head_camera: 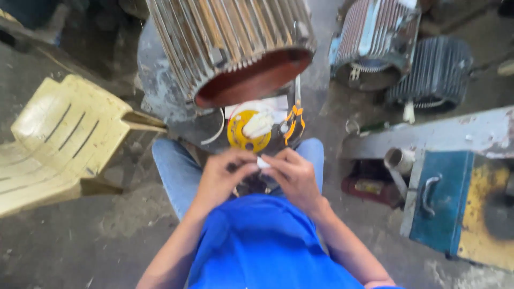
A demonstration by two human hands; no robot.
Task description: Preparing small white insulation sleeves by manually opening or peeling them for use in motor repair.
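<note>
- Hands first: left hand (222, 174) and right hand (293, 176) meet in front of the blue shirt, over the lap, fingertips nearly touching.
- Pinched between them is a small white piece (263, 162), maybe tape or a bit of sleeve, too blurry to call. Both sets of fingers are closed on it, left from the left side, right from the right, so its long axis looks to run across between the hands. Neither hand is clearly nearer; it sits dead centre.
- Just beyond the fingers, on the grey metal stand, lies a yellow disc-shaped reel (245, 131) with a white wad (258, 124) on top of it.
- Right beside that reel are orange-handled pliers (294, 120), handles toward the person, nose pointing away.
- Above all that sits a big finned motor housing (230, 43), open end tilted toward the camera, reddish inside.
- Two more finned housings (375, 37) sit at upper right, well apart.
- Cream plastic chair (64, 139) on the left, blue and yellow metal box (460, 208) on the right.
</note>
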